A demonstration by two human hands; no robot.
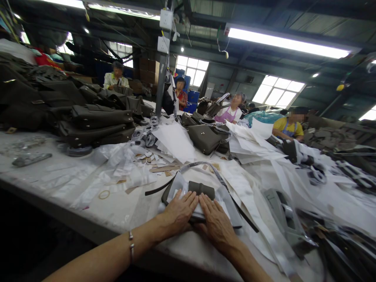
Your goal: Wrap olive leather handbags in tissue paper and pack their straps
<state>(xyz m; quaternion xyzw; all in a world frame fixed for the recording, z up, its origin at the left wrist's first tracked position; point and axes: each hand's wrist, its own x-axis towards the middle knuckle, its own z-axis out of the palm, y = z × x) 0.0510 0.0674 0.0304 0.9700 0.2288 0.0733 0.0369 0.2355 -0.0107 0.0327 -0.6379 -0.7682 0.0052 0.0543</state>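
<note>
A dark olive handbag (166,193) lies on the table before me, partly covered by white paper and clear plastic film. Its wrapped strap (190,165) arches behind it, and loose dark strap ends stick out at both sides. My left hand (180,211) rests flat on the bag's near part, fingers stretched forward. Beside it, my right hand (216,217) lies with fingers extended, its fingertips close to the left ones. Just beyond the fingertips sits a dark olive rolled piece (201,189). My palms hide the bag's near edge.
Stacked olive bags (100,121) stand at the left, and another bag (207,137) lies beyond mine. White paper sheets (249,145) and plastic bags (117,156) spread around. A grey post (161,78) rises behind. Several people work across the table. The table's front edge (58,205) runs at left.
</note>
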